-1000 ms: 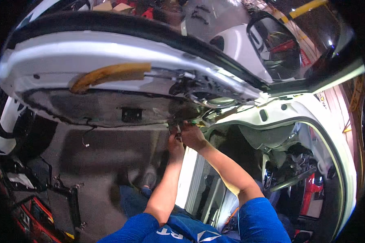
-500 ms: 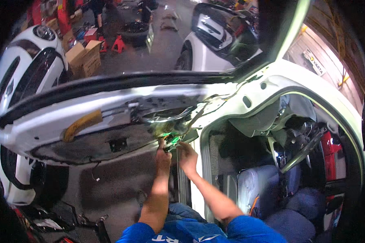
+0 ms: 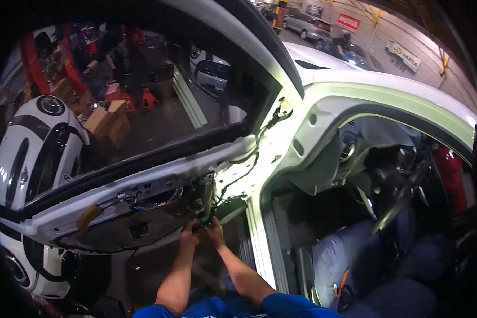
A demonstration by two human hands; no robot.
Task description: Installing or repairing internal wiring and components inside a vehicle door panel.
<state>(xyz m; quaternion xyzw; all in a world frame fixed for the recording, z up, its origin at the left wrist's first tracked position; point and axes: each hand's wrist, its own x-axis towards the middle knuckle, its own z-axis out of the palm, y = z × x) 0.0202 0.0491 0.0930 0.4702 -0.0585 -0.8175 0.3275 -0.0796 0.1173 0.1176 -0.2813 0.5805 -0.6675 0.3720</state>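
Note:
Both hands meet at the lower front corner of a white car door (image 3: 159, 196), whose inner trim is off. My left hand (image 3: 189, 233) is closed with its fingertips on a small dark part (image 3: 202, 226) that shows a patch of green. From the other side my right hand (image 3: 215, 233) closes on the same part, which the fingers mostly cover. Just above it hangs a wiring bundle (image 3: 209, 196), and dark cables (image 3: 254, 159) run along the door's front edge. A tan foam piece (image 3: 89, 217) is fixed to the door farther left.
To my right is the car's open doorway, with a seat (image 3: 339, 254) and steering wheel (image 3: 403, 196). A white car (image 3: 37, 153) stands beyond the door at left, near cardboard boxes (image 3: 108, 119) and a red jack stand (image 3: 149, 98). One person (image 3: 342, 46) is past the hood.
My view has tilted up and shifted, bringing the window frame and the far wall into sight. Both hands are now lower in view and closer together at the part, whose bright green glow has dimmed.

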